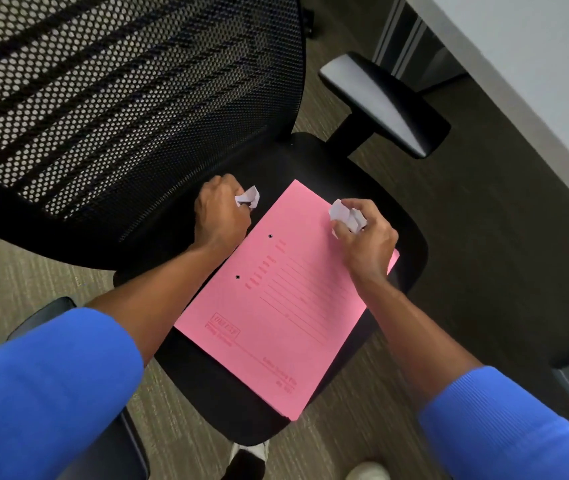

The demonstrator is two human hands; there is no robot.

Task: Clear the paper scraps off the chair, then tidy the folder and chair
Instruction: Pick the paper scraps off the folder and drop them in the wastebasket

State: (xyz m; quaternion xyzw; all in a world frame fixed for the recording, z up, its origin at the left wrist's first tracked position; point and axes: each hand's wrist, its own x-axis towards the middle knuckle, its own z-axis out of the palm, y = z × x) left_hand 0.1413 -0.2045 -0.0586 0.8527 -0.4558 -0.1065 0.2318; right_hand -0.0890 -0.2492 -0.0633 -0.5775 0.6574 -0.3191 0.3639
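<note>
A black chair (311, 161) stands on a striped carpet (16, 268), close to a grey desk (518, 64) at the right. Its mesh back (120, 91) rises at the left, and one armrest (380, 102) sticks out between the seat and the desk.

A pink folder (276, 306) lies flat and shut on the seat. Its long side runs slanted, from the near seat edge up toward the armrest.

The left hand (220, 216) squeezes a crumpled paper scrap (248, 197) beside the folder's far corner. The right hand (366, 237) grips another white scrap (347, 214) over the folder's right edge. Blue sleeves (51, 393) cover both arms.
</note>
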